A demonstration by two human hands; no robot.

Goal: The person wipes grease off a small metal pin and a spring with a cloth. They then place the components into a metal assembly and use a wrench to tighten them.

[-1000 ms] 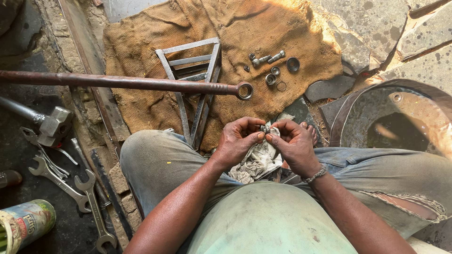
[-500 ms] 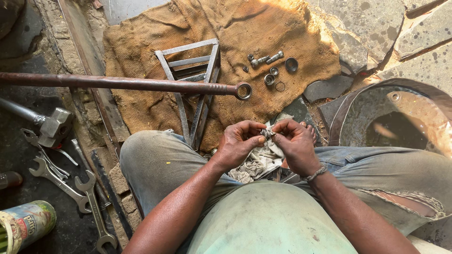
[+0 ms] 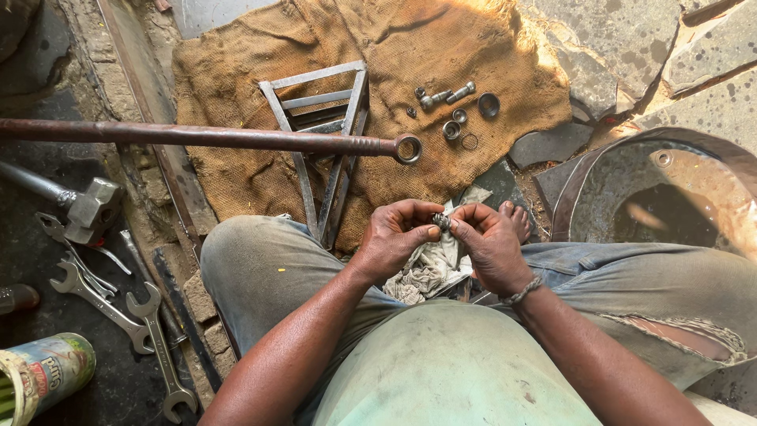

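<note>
- Burlap sacking (image 3: 236,79) covers the ground at twelve o'clock from our lap, the largest thing we see.
- At three o'clock sits a round rusty metal basin (image 3: 710,170), dark inside.
- We see a long rusty rod (image 3: 197,136) crossing from nine o'clock, its ring end lying on the sacking.
- Under the rod rests a grey angle-iron frame (image 3: 315,79).
- At nine o'clock a hammer (image 3: 91,209) lies on the dark ground, with open-ended spanners (image 3: 150,331) at eight o'clock and a printed can (image 3: 47,375) at seven.
- A dirty white rag (image 3: 430,268) lies in our lap, just under the hands.
- Our left hand (image 3: 398,237) and right hand (image 3: 489,244) meet at the fingertips, both pinching a small metal part (image 3: 440,222) between them, above the rag.
- At one o'clock bolts and small rings (image 3: 453,114) lie loose on the sacking.
</note>
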